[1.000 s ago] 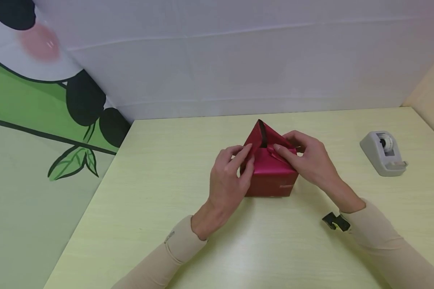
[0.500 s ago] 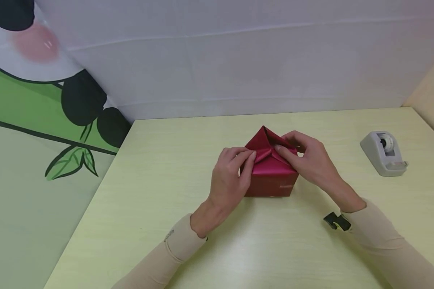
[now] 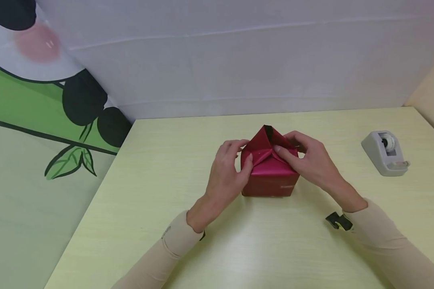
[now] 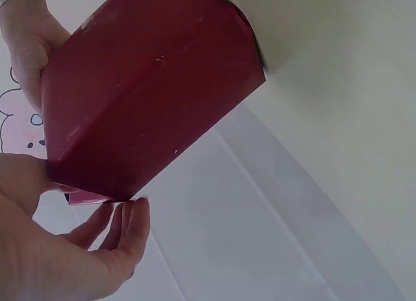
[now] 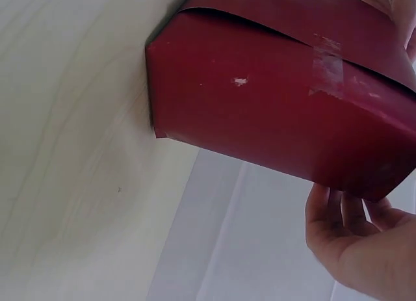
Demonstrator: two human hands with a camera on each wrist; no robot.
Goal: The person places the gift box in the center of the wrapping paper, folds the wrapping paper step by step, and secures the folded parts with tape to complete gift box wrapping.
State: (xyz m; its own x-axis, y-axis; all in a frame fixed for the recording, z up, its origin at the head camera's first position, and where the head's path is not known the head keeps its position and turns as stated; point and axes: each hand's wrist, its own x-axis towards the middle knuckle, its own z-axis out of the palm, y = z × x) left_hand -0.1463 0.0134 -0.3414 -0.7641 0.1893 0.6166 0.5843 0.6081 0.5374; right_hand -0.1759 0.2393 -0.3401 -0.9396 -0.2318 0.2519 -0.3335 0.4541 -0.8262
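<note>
A red paper-wrapped box (image 3: 269, 182) stands upright on the table, with small pale lettering on its near face. Its top paper is partly folded in, and a peaked flap (image 3: 262, 140) rises at the back over a dark gap. My left hand (image 3: 226, 172) holds the top left corner, thumb on the near fold and fingers at the far left edge. At the right, my right hand (image 3: 312, 160) pinches the folded paper, its thumb on top and its fingers mostly hidden behind. The right wrist view shows clear tape (image 5: 328, 70) across a paper seam on one side.
A grey tape dispenser (image 3: 387, 154) with a roll in it stands at the table's right. White cloth (image 3: 220, 72) hangs behind the pale wooden table (image 3: 159, 160), and a cartoon-printed panel (image 3: 29, 100) lies along the left. A small black clip (image 3: 339, 220) is by the right cuff.
The left front corner of the paper has been folded inward and the peak has dropped slightly. My left fingers have moved from the fold out to the left edge; the right hand keeps its grip.
</note>
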